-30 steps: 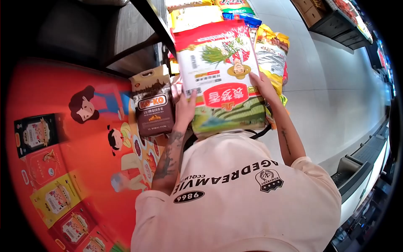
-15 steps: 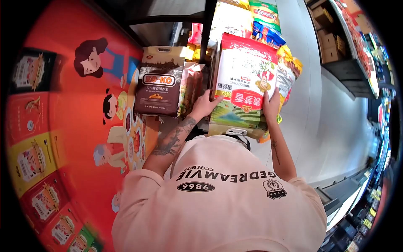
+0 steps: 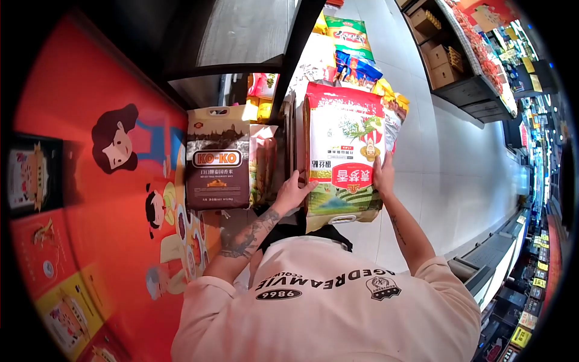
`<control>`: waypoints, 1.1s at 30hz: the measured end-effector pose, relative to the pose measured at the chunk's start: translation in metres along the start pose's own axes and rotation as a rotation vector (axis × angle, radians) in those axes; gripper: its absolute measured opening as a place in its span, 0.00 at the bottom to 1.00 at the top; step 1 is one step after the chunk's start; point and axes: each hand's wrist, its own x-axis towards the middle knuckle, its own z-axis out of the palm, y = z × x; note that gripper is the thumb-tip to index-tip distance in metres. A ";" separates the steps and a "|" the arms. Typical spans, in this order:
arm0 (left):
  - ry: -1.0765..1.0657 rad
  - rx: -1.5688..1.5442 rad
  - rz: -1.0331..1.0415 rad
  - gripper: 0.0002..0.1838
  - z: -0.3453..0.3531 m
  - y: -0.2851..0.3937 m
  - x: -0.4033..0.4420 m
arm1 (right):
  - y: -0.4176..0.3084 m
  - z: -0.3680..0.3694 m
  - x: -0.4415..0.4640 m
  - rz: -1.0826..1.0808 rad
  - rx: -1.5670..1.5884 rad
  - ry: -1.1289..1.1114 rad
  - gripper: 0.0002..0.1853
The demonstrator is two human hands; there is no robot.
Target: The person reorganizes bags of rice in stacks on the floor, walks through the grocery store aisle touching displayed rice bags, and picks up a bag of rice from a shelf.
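A large rice bag, red at the top, white in the middle and green at its lower part, lies between my two hands. My left hand grips its left edge, with the thumb on the printed front. My right hand presses against the opposite edge, fingers partly hidden behind it. A white carry handle shows at the end nearest my body. Left of my left hand, a brown KO-KO bag stands on the display. Beyond the held bag lie a blue bag and a green bag.
A black shelf frame rises just left of the held bag. Along the left side runs a red illustrated panel. Grey tiled floor stretches to the right, with a wooden display stand at the far right.
The view has shifted, so the shelf and bags sit lower in it. The rice bag has turned slightly and looks straighter. Both hands stay on its sides.
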 end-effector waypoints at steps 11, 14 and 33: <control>-0.130 0.091 0.041 0.42 -0.001 0.008 0.002 | 0.017 -0.003 0.005 0.087 -0.035 0.000 0.22; -0.104 0.003 -0.052 0.40 0.007 0.015 -0.007 | 0.012 -0.009 -0.005 0.172 -0.008 -0.026 0.25; 0.633 1.147 0.173 0.38 0.157 0.070 -0.017 | 0.277 -0.109 -0.406 0.123 0.042 -0.249 0.33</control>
